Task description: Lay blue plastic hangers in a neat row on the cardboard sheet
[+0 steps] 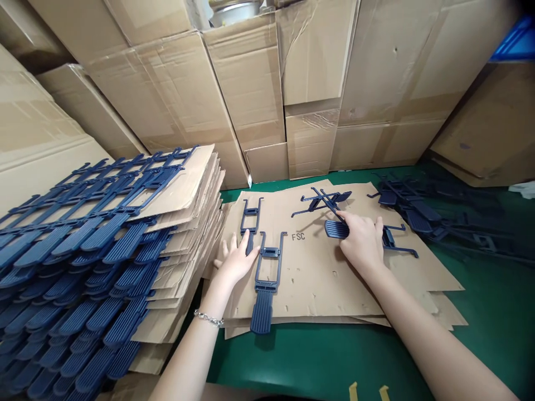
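My left hand (238,257) has its fingers spread over the lower end of a navy-blue plastic bracket (251,213), touching it. Just to the right lies a second bracket (270,270), flat, with two hooked arms and a ribbed paddle that overhangs the cardboard's near edge. On the right side, my right hand (363,240) is closed on another blue plastic bracket (336,229), whose ribbed paddle sticks out left of the fingers. One more bracket (321,200) lies beyond that hand, partly overlapping. All rest on a cardboard sheet (309,278) marked FSC.
At left stands a tall stack of cardboard sheets (188,223) layered with rows of blue brackets (87,223). A loose heap of brackets (422,214) lies at right on the green tabletop (313,356). Cardboard boxes (246,83) wall off the back.
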`<action>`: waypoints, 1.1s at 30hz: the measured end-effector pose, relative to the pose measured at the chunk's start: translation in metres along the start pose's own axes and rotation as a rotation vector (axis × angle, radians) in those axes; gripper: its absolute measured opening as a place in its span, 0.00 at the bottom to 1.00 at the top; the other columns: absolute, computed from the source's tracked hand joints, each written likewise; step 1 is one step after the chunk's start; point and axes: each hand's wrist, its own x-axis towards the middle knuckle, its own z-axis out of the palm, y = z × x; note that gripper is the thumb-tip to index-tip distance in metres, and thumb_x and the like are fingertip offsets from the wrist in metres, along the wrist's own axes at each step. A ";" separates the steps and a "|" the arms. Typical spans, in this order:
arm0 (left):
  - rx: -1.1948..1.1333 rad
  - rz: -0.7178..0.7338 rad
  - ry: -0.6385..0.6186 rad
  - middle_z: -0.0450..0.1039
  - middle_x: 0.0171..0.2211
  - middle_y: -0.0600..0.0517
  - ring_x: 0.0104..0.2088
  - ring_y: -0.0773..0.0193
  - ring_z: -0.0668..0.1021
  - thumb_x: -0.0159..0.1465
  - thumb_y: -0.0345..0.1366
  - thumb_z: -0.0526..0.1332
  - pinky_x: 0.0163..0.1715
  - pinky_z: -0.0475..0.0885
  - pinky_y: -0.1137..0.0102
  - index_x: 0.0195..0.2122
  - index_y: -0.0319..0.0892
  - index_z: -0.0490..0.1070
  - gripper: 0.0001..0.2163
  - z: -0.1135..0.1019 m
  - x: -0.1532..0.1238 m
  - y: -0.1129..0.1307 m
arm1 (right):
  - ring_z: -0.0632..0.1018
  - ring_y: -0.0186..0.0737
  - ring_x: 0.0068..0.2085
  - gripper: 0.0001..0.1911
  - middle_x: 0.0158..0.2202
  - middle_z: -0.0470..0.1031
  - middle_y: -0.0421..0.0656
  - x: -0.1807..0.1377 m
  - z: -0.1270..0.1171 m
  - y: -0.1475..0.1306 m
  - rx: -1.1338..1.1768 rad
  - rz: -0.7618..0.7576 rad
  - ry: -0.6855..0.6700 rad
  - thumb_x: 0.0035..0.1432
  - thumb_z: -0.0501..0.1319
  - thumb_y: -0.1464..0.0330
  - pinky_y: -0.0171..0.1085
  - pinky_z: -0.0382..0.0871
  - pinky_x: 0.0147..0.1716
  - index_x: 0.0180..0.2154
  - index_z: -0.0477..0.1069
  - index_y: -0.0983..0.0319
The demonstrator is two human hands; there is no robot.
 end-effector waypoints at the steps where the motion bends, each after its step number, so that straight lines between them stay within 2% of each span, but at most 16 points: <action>1: -0.005 -0.006 -0.005 0.32 0.65 0.48 0.62 0.40 0.38 0.59 0.59 0.38 0.46 0.46 0.33 0.62 0.58 0.36 0.31 0.003 0.002 -0.001 | 0.67 0.46 0.44 0.29 0.41 0.71 0.44 0.001 -0.001 0.001 0.002 -0.001 0.016 0.44 0.48 0.79 0.59 0.43 0.55 0.49 0.65 0.61; 6: -0.011 -0.021 -0.020 0.32 0.65 0.52 0.62 0.41 0.39 0.57 0.61 0.38 0.47 0.45 0.33 0.61 0.62 0.36 0.31 0.008 0.007 0.005 | 0.67 0.45 0.43 0.27 0.40 0.71 0.44 0.004 -0.006 0.007 -0.012 -0.016 0.099 0.45 0.49 0.79 0.57 0.42 0.55 0.49 0.64 0.62; 9: -0.015 -0.014 -0.014 0.33 0.65 0.54 0.62 0.42 0.39 0.57 0.61 0.39 0.48 0.46 0.34 0.61 0.63 0.36 0.31 0.008 0.011 0.013 | 0.67 0.45 0.43 0.29 0.40 0.71 0.44 0.007 -0.007 0.013 -0.034 -0.009 0.093 0.44 0.48 0.80 0.58 0.43 0.55 0.49 0.65 0.62; 17: 0.000 -0.042 0.063 0.36 0.64 0.52 0.62 0.41 0.41 0.56 0.61 0.38 0.47 0.46 0.33 0.62 0.57 0.37 0.33 0.013 0.016 0.026 | 0.67 0.46 0.44 0.28 0.41 0.71 0.44 0.011 -0.005 0.022 -0.027 -0.016 0.056 0.44 0.48 0.80 0.58 0.44 0.55 0.48 0.66 0.62; 24: 0.032 -0.036 0.121 0.40 0.64 0.48 0.61 0.40 0.43 0.57 0.61 0.39 0.50 0.35 0.35 0.62 0.54 0.43 0.33 0.004 0.023 0.018 | 0.67 0.46 0.44 0.28 0.39 0.72 0.42 0.008 -0.003 0.019 -0.025 -0.046 0.001 0.43 0.49 0.80 0.59 0.44 0.55 0.49 0.65 0.61; 27: 0.037 0.003 0.143 0.36 0.64 0.47 0.62 0.43 0.40 0.60 0.58 0.37 0.52 0.33 0.39 0.63 0.50 0.42 0.32 -0.001 0.007 0.021 | 0.67 0.46 0.43 0.28 0.39 0.72 0.42 0.008 -0.002 0.020 -0.033 -0.049 -0.005 0.43 0.49 0.80 0.59 0.44 0.55 0.48 0.65 0.61; 29: 0.028 0.063 0.143 0.32 0.64 0.51 0.63 0.50 0.39 0.61 0.56 0.34 0.55 0.34 0.42 0.63 0.52 0.38 0.30 -0.001 -0.016 0.028 | 0.68 0.46 0.44 0.28 0.39 0.72 0.42 0.008 -0.002 0.020 -0.034 -0.052 -0.007 0.43 0.49 0.80 0.59 0.44 0.55 0.48 0.65 0.60; 31: -0.005 0.212 0.091 0.27 0.64 0.55 0.63 0.53 0.38 0.61 0.56 0.34 0.56 0.36 0.45 0.62 0.56 0.35 0.28 0.004 -0.044 0.035 | 0.68 0.45 0.43 0.28 0.39 0.72 0.41 0.008 -0.001 0.020 -0.039 -0.058 -0.012 0.43 0.49 0.80 0.59 0.44 0.55 0.48 0.65 0.60; 33: 0.011 0.372 0.000 0.28 0.64 0.56 0.63 0.52 0.39 0.60 0.58 0.39 0.57 0.38 0.46 0.62 0.57 0.40 0.29 0.012 -0.071 0.041 | 0.68 0.45 0.43 0.29 0.39 0.72 0.41 0.008 0.001 0.020 -0.047 -0.059 -0.022 0.43 0.49 0.80 0.59 0.44 0.55 0.49 0.65 0.60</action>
